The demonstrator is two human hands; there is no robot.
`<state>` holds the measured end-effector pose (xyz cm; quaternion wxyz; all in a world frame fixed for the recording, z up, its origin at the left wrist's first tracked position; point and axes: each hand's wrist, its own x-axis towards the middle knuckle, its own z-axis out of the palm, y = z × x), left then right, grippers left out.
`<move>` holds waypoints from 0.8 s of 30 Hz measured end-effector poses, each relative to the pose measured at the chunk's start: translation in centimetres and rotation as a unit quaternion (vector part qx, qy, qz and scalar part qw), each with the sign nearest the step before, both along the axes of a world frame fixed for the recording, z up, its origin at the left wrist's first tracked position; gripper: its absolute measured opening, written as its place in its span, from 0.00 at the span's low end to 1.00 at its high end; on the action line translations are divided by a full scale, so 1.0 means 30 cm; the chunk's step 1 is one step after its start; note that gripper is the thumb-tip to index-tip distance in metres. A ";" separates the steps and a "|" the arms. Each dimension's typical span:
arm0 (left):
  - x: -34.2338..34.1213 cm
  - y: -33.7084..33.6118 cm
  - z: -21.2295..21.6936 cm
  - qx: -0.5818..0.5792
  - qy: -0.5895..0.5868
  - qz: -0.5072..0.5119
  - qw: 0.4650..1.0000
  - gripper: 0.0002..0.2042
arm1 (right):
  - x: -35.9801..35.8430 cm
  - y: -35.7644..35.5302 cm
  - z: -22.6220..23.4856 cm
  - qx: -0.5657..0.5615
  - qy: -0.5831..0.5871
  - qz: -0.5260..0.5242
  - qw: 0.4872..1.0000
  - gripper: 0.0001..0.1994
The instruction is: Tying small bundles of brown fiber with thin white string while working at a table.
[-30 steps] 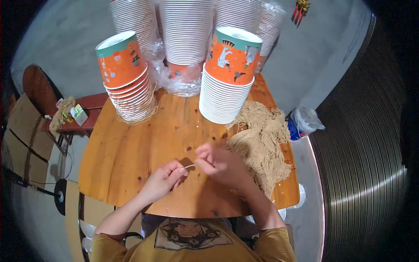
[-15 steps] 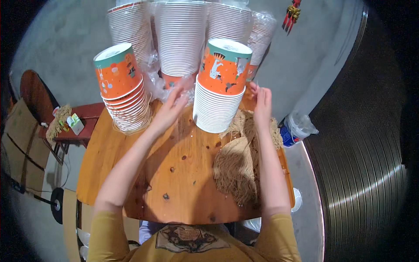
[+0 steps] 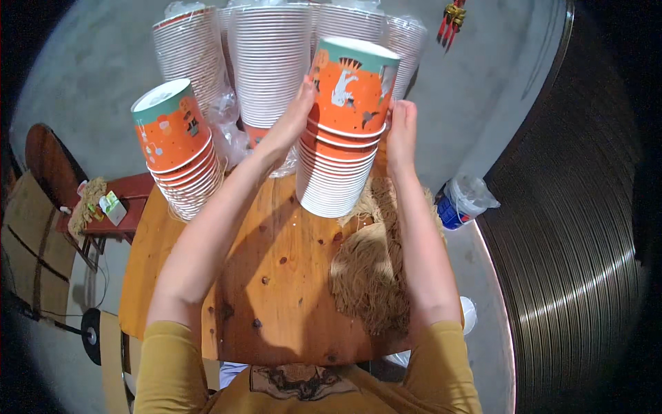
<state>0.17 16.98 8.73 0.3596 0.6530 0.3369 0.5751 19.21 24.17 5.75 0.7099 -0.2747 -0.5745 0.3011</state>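
An upside-down stack of printed paper buckets (image 3: pixel 334 178) stands on the wooden table, tilted slightly to the right. Its top orange bucket (image 3: pixel 353 93), with a green band and animal drawings, is between my two hands. My left hand (image 3: pixel 295 123) presses against its left side, and my right hand (image 3: pixel 403 132) grips the right side with the fingers partly hidden behind it. Orange strips show between the upper rims, where those buckets sit looser than the tight white rims below. Beside my right forearm lies a heap of tan string (image 3: pixel 369 272).
On the left stands a shorter upturned bucket stack (image 3: pixel 169 131) with string around its lower rims. Tall plastic-wrapped bucket stacks (image 3: pixel 269 69) line the back. A blue-and-white pail (image 3: pixel 460 203) stands right of the wooden table (image 3: pixel 276 310); a red bench (image 3: pixel 131 190) is at left.
My hands have moved up and closed in on the top bucket from both sides. The upper buckets have risen and spread apart, opening orange gaps between rims. The view has shifted slightly.
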 end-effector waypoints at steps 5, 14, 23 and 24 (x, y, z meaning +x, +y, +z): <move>-0.018 0.008 0.058 0.031 -0.040 -0.032 0.998 0.36 | -0.005 0.022 0.072 0.071 0.038 0.018 0.997 0.10; -0.025 0.010 0.222 0.176 -0.222 -0.158 0.946 0.24 | -0.029 -0.022 0.234 0.170 0.092 0.051 0.980 0.11; -0.260 -0.388 0.010 -0.010 -0.149 -0.109 0.983 0.31 | 0.117 -0.396 -0.027 -0.082 -0.032 0.101 0.991 0.11; -0.278 -0.439 -0.080 -0.035 -0.057 -0.020 0.998 0.26 | 0.165 -0.430 -0.076 -0.139 -0.059 0.142 0.978 0.10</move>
